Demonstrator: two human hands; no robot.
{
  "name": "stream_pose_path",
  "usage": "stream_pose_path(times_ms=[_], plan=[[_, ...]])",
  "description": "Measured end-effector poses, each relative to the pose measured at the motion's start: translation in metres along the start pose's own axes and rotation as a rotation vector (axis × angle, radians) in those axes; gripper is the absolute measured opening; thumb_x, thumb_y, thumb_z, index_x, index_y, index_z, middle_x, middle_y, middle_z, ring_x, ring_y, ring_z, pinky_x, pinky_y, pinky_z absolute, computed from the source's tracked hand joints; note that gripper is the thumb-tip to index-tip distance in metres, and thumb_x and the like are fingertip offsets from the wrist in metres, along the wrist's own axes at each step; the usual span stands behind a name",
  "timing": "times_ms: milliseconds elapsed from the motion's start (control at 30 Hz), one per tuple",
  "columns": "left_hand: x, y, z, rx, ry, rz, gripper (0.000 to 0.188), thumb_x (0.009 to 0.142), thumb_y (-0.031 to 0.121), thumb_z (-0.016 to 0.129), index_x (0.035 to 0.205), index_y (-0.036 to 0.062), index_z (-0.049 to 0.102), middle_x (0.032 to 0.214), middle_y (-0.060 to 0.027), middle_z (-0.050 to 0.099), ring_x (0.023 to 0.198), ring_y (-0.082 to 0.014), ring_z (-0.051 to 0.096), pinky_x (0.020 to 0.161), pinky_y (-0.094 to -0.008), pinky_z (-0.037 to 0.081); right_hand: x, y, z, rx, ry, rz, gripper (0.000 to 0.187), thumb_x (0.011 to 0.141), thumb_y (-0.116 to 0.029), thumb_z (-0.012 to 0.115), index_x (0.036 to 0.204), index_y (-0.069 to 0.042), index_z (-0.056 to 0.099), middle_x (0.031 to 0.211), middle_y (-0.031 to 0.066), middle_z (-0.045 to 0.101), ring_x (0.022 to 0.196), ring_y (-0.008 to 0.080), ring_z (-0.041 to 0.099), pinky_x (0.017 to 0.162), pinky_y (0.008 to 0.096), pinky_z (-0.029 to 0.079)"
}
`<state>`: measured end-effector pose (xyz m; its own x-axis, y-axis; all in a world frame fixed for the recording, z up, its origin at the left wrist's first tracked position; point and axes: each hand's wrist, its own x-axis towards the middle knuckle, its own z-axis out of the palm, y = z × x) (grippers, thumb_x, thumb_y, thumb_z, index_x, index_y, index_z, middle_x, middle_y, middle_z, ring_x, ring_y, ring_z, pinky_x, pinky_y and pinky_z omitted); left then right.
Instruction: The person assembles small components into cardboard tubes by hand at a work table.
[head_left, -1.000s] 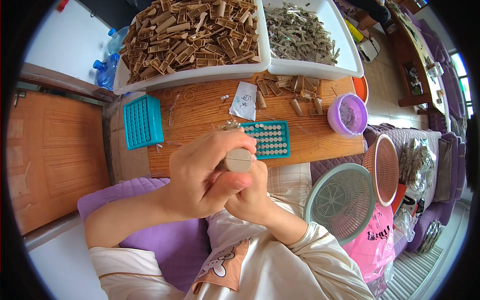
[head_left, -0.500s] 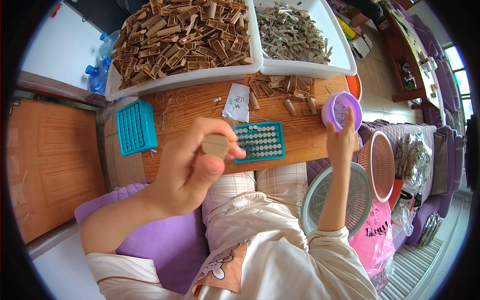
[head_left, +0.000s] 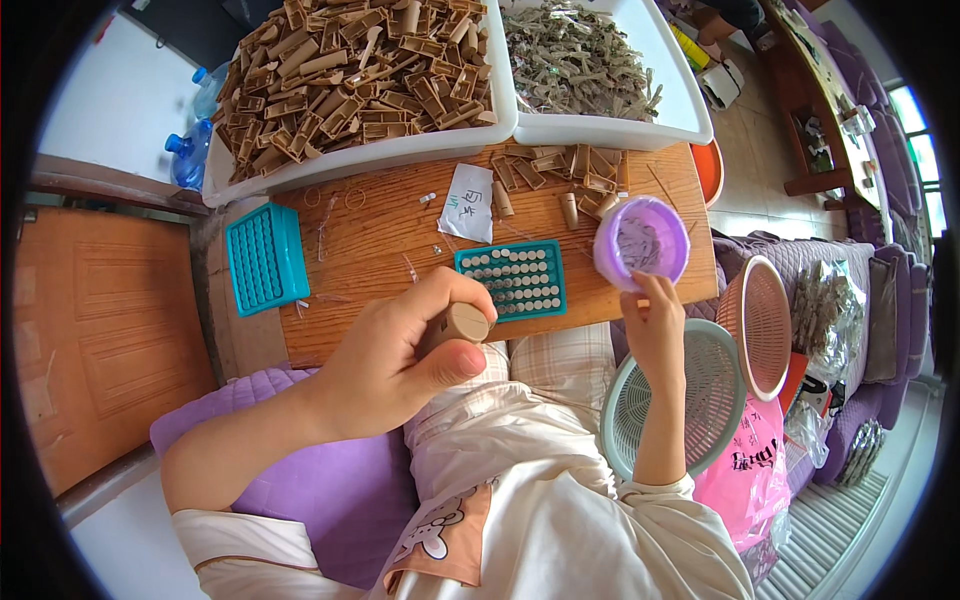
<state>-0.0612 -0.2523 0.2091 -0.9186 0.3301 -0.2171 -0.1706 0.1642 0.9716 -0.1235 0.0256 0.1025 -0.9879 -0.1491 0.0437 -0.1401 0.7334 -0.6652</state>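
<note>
My left hand (head_left: 405, 350) is closed around a brown plastic tube (head_left: 466, 324), its round end with a slit turned up and its far side hidden by my fingers. On the right, a purple bowl (head_left: 604, 258) contains thin pale pieces (head_left: 638, 240). My right hand (head_left: 655, 325) has its bent fingers closed on the bowl's near rim. Between my hands lies a teal rack (head_left: 561, 279) with rows of small round white-topped pieces (head_left: 527, 281), close to the table's front edge.
A second teal rack (head_left: 268, 258) stands at the table's left. White tubs of brown tubes (head_left: 370, 80) and grey bundled pieces (head_left: 580, 65) line the back. Loose brown tubes (head_left: 597, 172) and a paper slip (head_left: 467, 205) lie before them. Green (head_left: 613, 400) and pink (head_left: 740, 325) baskets sit at right.
The purple bowl has shifted left and nearer, with my right hand now at its near rim. My left hand has brought the brown tube right and lower, its end tilted away.
</note>
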Motion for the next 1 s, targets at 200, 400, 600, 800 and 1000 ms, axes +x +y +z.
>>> stream_pose_path(times_ms=[200, 400, 600, 800, 1000], plan=[[0.005, 0.005, -0.002, -0.032, 0.06, 0.123, 0.052, 0.082, 0.052, 0.042, 0.105, 0.0049, 0.046, 0.069, 0.001, 0.043, 0.06, -0.0052, 0.038, 0.053, -0.0184, 0.032, 0.009, -0.019, -0.019, -0.01, -0.107, 0.04, 0.028, 0.074, -0.007, 0.058, 0.101, -0.001, 0.056, 0.09, 0.0162, 0.057, 0.071, 0.0278, 0.058, 0.064, 0.0328, 0.046], [0.002, 0.015, 0.002, -0.244, 0.025, -0.016, 0.035, 0.088, 0.031, 0.044, 0.111, 0.0054, 0.042, 0.086, -0.0023, 0.047, 0.073, -0.0065, 0.042, 0.063, -0.0205, 0.037, 0.064, -0.002, -0.002, -0.244, -0.137, -0.081, 0.022, 0.074, -0.01, 0.056, 0.095, -0.004, 0.057, 0.083, 0.0144, 0.06, 0.077, 0.0304, 0.058, 0.067, 0.0379, 0.046], [0.005, 0.002, 0.001, -0.536, -0.019, -0.173, 0.034, 0.085, 0.026, 0.049, 0.113, 0.0096, 0.038, 0.109, -0.0064, 0.045, 0.098, -0.0106, 0.044, 0.078, -0.0273, 0.042, 0.081, 0.021, 0.026, -0.581, -0.238, -0.118, 0.017, 0.074, -0.013, 0.054, 0.087, -0.003, 0.059, 0.083, 0.0154, 0.06, 0.075, 0.0321, 0.058, 0.067, 0.0409, 0.045], [0.007, -0.001, -0.004, -0.711, 0.078, -0.189, 0.035, 0.084, 0.024, 0.051, 0.114, 0.0115, 0.038, 0.109, -0.0039, 0.046, 0.105, -0.0139, 0.045, 0.074, -0.0267, 0.044, 0.08, 0.019, 0.017, -0.478, -0.242, -0.136, 0.015, 0.073, -0.01, 0.053, 0.083, -0.002, 0.061, 0.08, 0.0162, 0.061, 0.075, 0.0318, 0.058, 0.067, 0.0399, 0.045], [0.01, -0.003, -0.007, -0.727, 0.159, -0.249, 0.038, 0.085, 0.024, 0.05, 0.119, 0.0117, 0.037, 0.106, -0.0035, 0.05, 0.099, -0.0153, 0.051, 0.069, -0.0244, 0.045, 0.075, -0.002, -0.013, 0.049, -0.27, 0.121, 0.014, 0.076, -0.008, 0.053, 0.085, -0.002, 0.062, 0.072, 0.0104, 0.063, 0.052, 0.0169, 0.058, 0.053, 0.0279, 0.045]])
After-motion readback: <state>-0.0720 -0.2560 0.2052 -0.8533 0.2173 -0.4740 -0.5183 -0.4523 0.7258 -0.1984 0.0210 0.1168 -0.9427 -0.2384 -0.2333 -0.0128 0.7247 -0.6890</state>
